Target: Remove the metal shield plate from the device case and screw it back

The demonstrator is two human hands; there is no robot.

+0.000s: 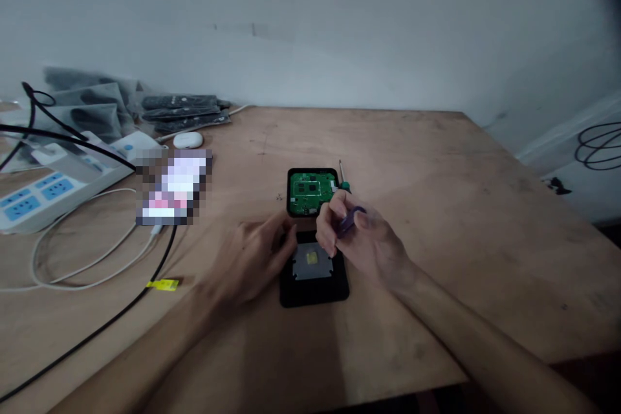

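A black case half (313, 193) with a green circuit board inside lies in the middle of the wooden table (436, 207). In front of it lies a second black case half (314, 284) with a grey metal plate and a small yellow square. My left hand (257, 259) rests on the left edge of this nearer half, fingers curled against it. My right hand (356, 239) is closed around a small purple tool (349, 221), its tip hidden over the nearer half. A green-handled screwdriver (343, 178) lies beside the board.
At the left stand white power strips (43, 191) with black and white cables (97, 259) trailing forward. Black remotes (184, 110), grey bags and a white oval device (188, 140) sit at the back left. A yellow tag (163, 284) lies near the cable.
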